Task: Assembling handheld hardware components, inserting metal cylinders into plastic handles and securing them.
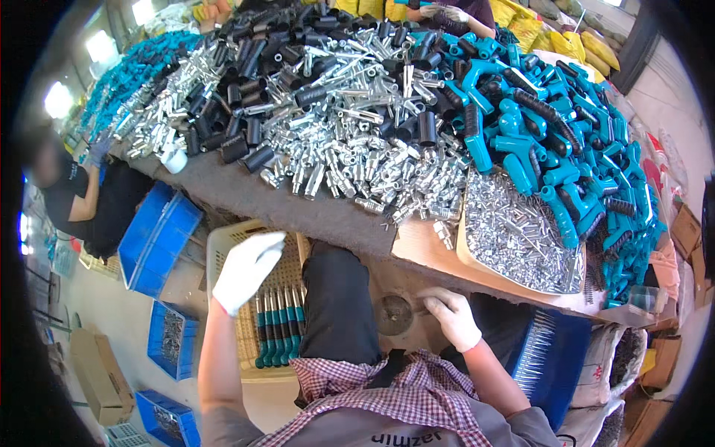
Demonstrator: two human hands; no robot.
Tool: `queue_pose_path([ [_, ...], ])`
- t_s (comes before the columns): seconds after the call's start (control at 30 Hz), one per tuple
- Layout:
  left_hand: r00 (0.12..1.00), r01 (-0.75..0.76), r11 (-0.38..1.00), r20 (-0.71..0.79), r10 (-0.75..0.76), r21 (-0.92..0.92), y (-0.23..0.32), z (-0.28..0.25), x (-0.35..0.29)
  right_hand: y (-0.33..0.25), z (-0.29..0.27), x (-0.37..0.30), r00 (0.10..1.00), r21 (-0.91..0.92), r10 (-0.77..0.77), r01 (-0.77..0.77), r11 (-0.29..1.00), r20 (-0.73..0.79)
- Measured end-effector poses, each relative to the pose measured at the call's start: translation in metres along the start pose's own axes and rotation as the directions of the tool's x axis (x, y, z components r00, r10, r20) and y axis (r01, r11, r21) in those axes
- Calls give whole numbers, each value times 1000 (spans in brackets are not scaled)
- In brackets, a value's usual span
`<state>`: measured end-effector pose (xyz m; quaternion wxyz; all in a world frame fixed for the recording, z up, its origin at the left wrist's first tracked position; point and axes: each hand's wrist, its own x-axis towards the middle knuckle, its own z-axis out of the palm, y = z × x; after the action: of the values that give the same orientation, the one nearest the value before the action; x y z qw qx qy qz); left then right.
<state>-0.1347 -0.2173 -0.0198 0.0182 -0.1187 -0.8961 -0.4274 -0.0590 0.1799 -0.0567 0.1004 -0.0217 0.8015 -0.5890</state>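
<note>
Both gloved hands below table edge, clear.

We list one workbench with grey felt cover: silver metal fittings heaped mid-bench, black rubber sleeves behind them, teal handles right, tray of small screws beside.

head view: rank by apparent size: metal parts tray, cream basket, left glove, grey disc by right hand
1. Cream basket, though partly hidden by the left hand and leg.
2. Metal parts tray; close to the basket, so that order is unsure.
3. Left hand's glove.
4. Grey disc, nearer the right hand.
</note>
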Motion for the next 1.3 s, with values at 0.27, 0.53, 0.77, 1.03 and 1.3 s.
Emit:
queue_pose_path([
  [0.27, 996, 44, 694, -88, 28, 719, 37, 42, 116, -75, 9, 16, 947, 389, -137, 13, 921, 292],
  [0.53, 937, 8, 905, -320, 142, 426, 123, 58, 56, -46, 49, 46, 948, 878, -110, -227, 420, 298],
  [0.77, 949, -232, 888, -109, 297, 398, 129, 42, 131, -24, 44, 51, 987, 897, 26, -153, 415, 157],
  [1.03, 869, -372, 665, -9, 495, 648, 70, 64, 287, -24, 28, 12, 981, 599, 12, -129, 790, 195],
  [1.3, 853, -477, 846, -359, 379, -238, 135, 68, 179, -38, 1, -12, 996, 436, 53, -82, 896, 78],
])
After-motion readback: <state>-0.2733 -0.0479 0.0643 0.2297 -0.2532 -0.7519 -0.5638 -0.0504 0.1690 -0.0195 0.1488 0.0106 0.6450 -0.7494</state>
